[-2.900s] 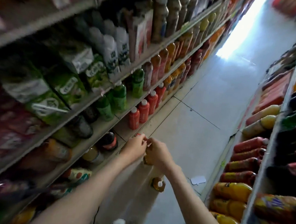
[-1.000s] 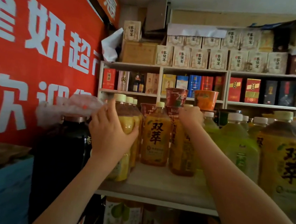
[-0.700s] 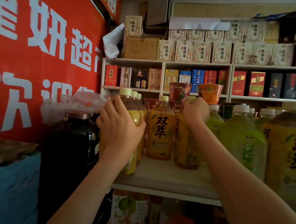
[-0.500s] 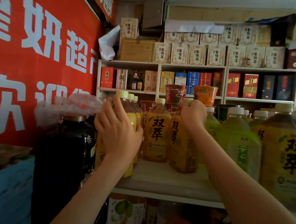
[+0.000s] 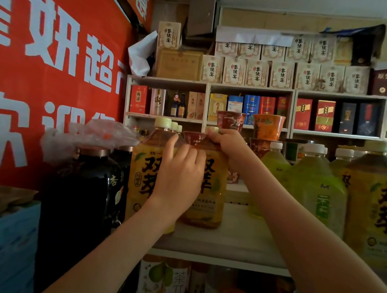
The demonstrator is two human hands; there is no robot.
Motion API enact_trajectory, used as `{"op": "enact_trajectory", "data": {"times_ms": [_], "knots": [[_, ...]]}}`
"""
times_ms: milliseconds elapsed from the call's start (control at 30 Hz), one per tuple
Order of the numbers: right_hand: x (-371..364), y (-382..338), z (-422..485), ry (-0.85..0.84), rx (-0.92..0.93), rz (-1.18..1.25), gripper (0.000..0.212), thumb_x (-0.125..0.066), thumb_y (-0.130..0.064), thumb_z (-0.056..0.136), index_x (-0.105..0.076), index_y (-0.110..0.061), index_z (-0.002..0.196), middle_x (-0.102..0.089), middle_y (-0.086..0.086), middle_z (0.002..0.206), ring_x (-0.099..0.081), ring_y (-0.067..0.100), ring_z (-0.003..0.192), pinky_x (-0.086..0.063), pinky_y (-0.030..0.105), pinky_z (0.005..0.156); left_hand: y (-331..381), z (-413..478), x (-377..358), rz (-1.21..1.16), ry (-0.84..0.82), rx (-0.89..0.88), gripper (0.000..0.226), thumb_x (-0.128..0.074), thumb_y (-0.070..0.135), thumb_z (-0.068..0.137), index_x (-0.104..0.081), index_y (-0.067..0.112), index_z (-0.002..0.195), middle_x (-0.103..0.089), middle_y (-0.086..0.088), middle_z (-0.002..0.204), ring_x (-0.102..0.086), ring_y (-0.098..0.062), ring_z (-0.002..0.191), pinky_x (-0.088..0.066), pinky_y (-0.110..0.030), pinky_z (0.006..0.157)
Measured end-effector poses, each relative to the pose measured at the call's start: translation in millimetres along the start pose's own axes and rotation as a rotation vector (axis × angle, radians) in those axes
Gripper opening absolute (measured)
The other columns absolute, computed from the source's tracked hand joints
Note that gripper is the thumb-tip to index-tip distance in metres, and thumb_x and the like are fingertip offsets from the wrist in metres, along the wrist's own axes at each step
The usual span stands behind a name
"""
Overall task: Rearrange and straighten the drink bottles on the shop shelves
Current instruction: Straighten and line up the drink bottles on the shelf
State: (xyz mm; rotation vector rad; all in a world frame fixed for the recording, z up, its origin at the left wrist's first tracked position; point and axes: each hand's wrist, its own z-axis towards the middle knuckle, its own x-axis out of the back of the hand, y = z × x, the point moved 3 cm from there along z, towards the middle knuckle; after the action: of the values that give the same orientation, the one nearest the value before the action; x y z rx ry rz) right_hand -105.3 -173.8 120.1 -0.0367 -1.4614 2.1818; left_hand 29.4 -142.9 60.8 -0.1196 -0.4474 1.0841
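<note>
A large yellow tea bottle with black characters stands upright on the pale shelf board, close to the front. My right hand is closed around its neck, just under the cap. My left hand lies flat against its label, fingers spread, and also overlaps the neighbouring yellow tea bottle at the left end of the row. Behind that one stand two more of the same kind, only their caps showing.
Green tea bottles and another big yellow one fill the shelf's right side. Dark jars under a plastic bag stand left, against a red banner. Noodle cups sit behind. Smaller bottles fill the lower shelf.
The view swung from the aisle floor up to this shelf. My right hand has brought the yellow bottle forward and left; my left hand shifted from the end bottle onto its label.
</note>
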Motion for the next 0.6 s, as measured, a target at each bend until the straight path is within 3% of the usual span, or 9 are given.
{"op": "enact_trajectory", "data": {"times_ms": [100,200,300,400,500,600], "knots": [[-0.1,1.7,3.2,-0.023,-0.010,0.015,0.026,-0.055,-0.033,0.093,-0.063,-0.010,0.100,-0.070,0.012,0.098,-0.068,0.027,0.091,-0.055,0.045,0.086,1.0,-5.5,0.5,0.087,-0.124,-0.078,0.016,-0.056,0.017,0.085,-0.071,0.013,0.087,-0.073,-0.005,0.083,-0.061,-0.028,0.106,-0.009,-0.056,0.113],[2.4,3.2,6.4,-0.028,-0.008,0.017,0.024,-0.053,-0.033,0.093,-0.062,-0.012,0.101,-0.069,0.009,0.096,-0.068,0.025,0.089,-0.055,0.043,0.085,8.7,-8.8,1.8,0.180,-0.242,-0.206,0.014,-0.057,0.020,0.086,-0.071,0.017,0.084,-0.073,-0.001,0.078,-0.062,-0.025,0.104,0.010,-0.057,0.112],[0.5,0.3,3.4,-0.031,0.013,-0.058,0.028,-0.050,-0.037,0.094,-0.062,-0.014,0.104,-0.068,0.008,0.096,-0.067,0.024,0.089,-0.055,0.040,0.084,12.9,-8.9,4.4,0.200,-0.278,-0.276,0.016,-0.054,0.018,0.088,-0.069,0.017,0.088,-0.072,-0.001,0.078,-0.063,-0.023,0.098,0.014,-0.055,0.111],[-0.6,-3.5,-5.5,0.041,0.109,-0.256,0.031,-0.048,-0.036,0.096,-0.061,-0.010,0.107,-0.063,0.002,0.086,-0.062,0.014,0.076,-0.054,0.025,0.067,18.7,-6.8,2.8,0.159,-0.278,-0.242,0.018,-0.050,0.017,0.087,-0.067,0.015,0.095,-0.071,-0.003,0.082,-0.062,-0.025,0.096,0.004,-0.055,0.113],[1.8,-10.5,-24.7,0.166,0.211,-0.395,0.027,-0.053,-0.024,0.095,-0.055,-0.010,0.118,-0.056,-0.007,0.089,-0.052,0.003,0.073,-0.038,0.012,0.054,28.9,-2.4,0.7,-0.003,-0.171,-0.156,0.016,-0.056,0.025,0.084,-0.069,0.016,0.086,-0.072,-0.002,0.076,-0.065,-0.022,0.082,-0.026,-0.051,0.109],[19.1,-16.9,-48.8,0.243,0.320,-0.476,0.040,-0.053,-0.019,0.093,-0.048,-0.011,0.131,-0.056,0.004,0.123,-0.055,0.016,0.104,-0.043,0.018,0.075,50.0,5.9,2.7,-0.293,-0.064,-0.062,0.028,-0.046,0.032,0.086,-0.070,0.019,0.080,-0.071,0.000,0.076,-0.065,-0.019,0.076,-0.043,-0.042,0.093]]}}
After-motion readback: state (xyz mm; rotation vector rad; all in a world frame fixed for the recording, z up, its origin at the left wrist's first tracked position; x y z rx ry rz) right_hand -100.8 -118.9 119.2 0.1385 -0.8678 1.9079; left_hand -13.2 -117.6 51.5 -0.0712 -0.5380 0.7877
